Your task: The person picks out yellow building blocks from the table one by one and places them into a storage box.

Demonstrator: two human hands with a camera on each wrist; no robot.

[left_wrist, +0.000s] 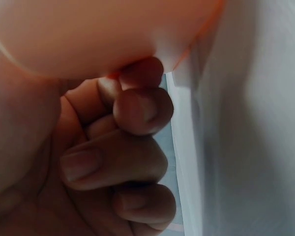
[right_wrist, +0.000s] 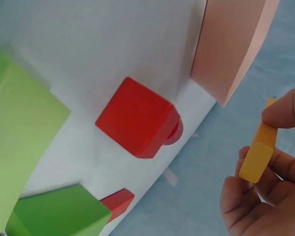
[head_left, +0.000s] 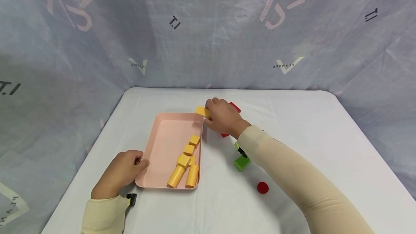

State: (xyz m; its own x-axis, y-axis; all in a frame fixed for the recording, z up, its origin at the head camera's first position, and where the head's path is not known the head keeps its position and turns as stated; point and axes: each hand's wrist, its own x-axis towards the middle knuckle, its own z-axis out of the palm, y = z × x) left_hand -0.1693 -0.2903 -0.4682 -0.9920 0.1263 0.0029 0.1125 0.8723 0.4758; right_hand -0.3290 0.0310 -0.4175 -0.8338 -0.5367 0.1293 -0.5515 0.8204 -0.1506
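Note:
A pink tray (head_left: 169, 116) lies on the white table, with several yellow blocks (head_left: 189, 150) and two yellow cylinders (head_left: 192, 176) along its right side. My left hand (head_left: 125, 169) grips the tray's left rim near the front corner, thumb over the edge; in the left wrist view its curled fingers (left_wrist: 142, 110) are under the tray wall (left_wrist: 103, 39). Over the tray's far right corner my right hand (head_left: 224, 116) pinches a flat yellow block (head_left: 202, 111) between thumb and fingers. The right wrist view shows that yellow block (right_wrist: 258, 152) held above table height.
Right of the tray, partly behind my right arm, lie green blocks (head_left: 242, 163) and red blocks (head_left: 235, 107). Nearer the front is a red round piece (head_left: 262, 187). A grey printed cloth (head_left: 211, 28) hangs behind the table.

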